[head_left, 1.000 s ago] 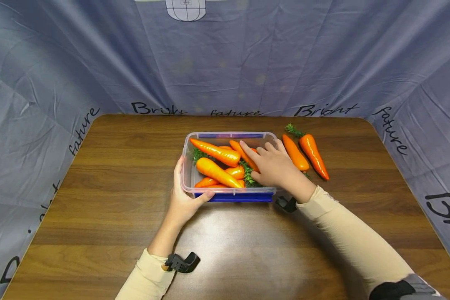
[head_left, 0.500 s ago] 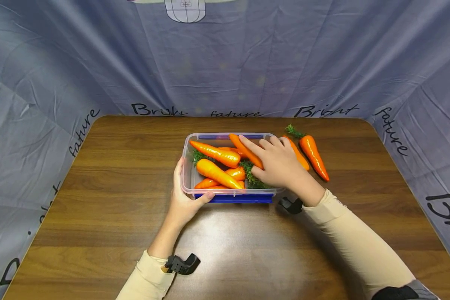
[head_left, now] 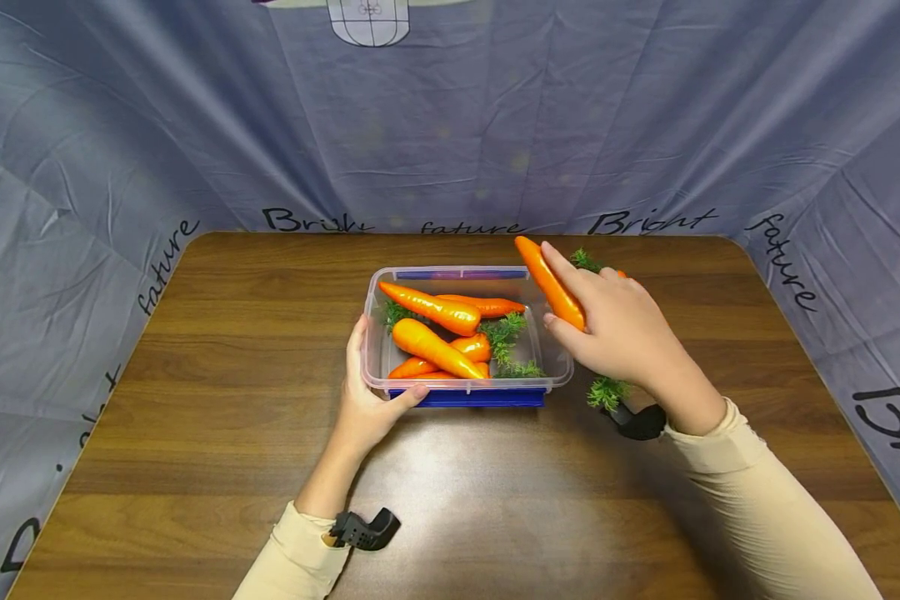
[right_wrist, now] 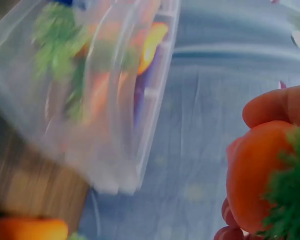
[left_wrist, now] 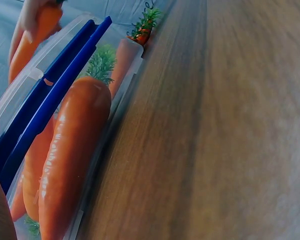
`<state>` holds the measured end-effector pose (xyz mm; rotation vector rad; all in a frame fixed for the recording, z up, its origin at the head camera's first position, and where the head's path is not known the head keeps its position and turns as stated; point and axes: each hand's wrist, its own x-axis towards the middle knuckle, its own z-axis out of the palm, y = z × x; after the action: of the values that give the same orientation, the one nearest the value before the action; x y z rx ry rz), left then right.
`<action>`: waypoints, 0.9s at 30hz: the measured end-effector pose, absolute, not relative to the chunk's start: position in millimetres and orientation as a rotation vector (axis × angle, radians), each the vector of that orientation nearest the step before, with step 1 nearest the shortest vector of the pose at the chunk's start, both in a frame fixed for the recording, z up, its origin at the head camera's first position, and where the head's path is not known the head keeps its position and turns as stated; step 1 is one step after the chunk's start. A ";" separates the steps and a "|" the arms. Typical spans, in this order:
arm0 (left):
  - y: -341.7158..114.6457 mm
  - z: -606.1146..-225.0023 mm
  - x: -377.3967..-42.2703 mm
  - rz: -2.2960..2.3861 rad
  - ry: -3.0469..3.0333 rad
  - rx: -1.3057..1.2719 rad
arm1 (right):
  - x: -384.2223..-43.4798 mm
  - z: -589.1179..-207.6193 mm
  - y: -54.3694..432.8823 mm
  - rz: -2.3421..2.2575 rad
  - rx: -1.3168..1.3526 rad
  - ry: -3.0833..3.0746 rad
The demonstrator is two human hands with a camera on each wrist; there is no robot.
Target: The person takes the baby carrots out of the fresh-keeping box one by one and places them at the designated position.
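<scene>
My right hand (head_left: 624, 327) holds an orange carrot (head_left: 553, 287) up at the right rim of a clear plastic container, its narrow end pointing away. In the right wrist view, fingers wrap that carrot's thick end (right_wrist: 252, 175) beside its green top (right_wrist: 290, 195). My left hand (head_left: 366, 410) grips the front left corner of the container (head_left: 450, 384), thumb over the front rim and fingers along the side. Several carrots (head_left: 435, 346) lie crossed inside, with feathery greens (head_left: 504, 337) among them. The left wrist view shows a carrot (left_wrist: 77, 150) through the container's wall, below the blue latch (left_wrist: 50, 100).
Just beyond my right hand, a green carrot top (head_left: 585, 260) shows on the wooden table (head_left: 232, 400); the carrots there are mostly hidden by the hand. A grey-blue cloth (head_left: 457, 125) with lettering hangs around the table's back and sides.
My right hand has lifted a carrot out of the container and moved it right, to above the rim. Greens inside are uncovered. My left hand has stayed on the container.
</scene>
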<state>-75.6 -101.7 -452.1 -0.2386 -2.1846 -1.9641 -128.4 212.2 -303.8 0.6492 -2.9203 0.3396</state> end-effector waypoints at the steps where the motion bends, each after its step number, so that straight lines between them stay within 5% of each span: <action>1: -101.6 -452.0 -75.5 -1.965 -2.188 -0.234 | -127.2 -302.9 218.0 0.346 0.633 -2.932; 27: -97.5 -420.6 -65.0 -2.026 -2.209 -0.200 | -150.4 -362.2 388.3 0.306 0.093 -3.472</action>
<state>-65.0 -97.5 -420.6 -0.2005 -2.2091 -2.0259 -150.4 388.3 -362.2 0.0933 -3.4716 0.3057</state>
